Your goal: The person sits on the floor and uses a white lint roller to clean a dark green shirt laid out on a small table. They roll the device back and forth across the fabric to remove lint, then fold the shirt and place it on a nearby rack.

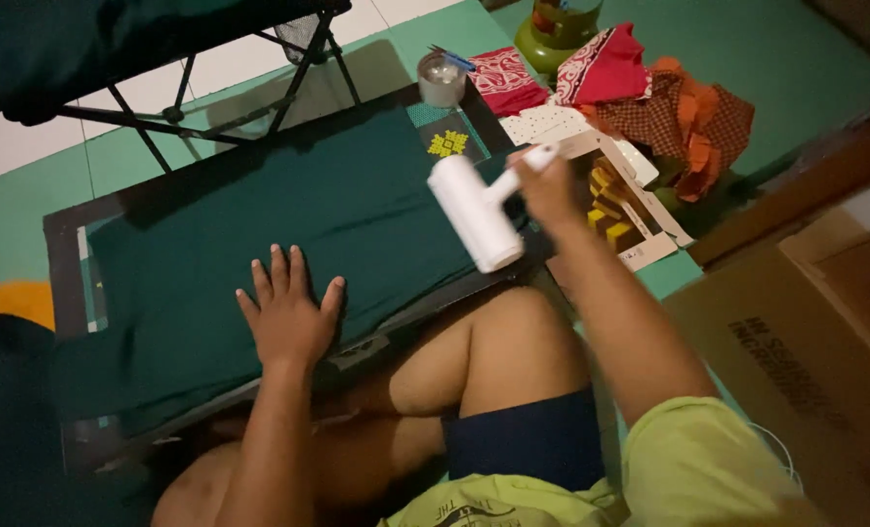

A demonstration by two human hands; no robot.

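A dark green cloth (288,210) lies spread over a low black table (61,259). My left hand (286,312) rests flat on the cloth near its front edge, fingers spread. My right hand (550,187) grips the handle of a white lint roller (476,213), holding it just above the cloth's right end with the roll angled toward me.
A small glass cup (441,78) stands at the table's far corner. Red patterned fabrics (606,63) and an orange-brown cloth (703,122) lie piled at the right. An open box with yellow items (615,210) sits beside the table. A cardboard box (810,322) is at my right, a black folding frame (210,93) behind.
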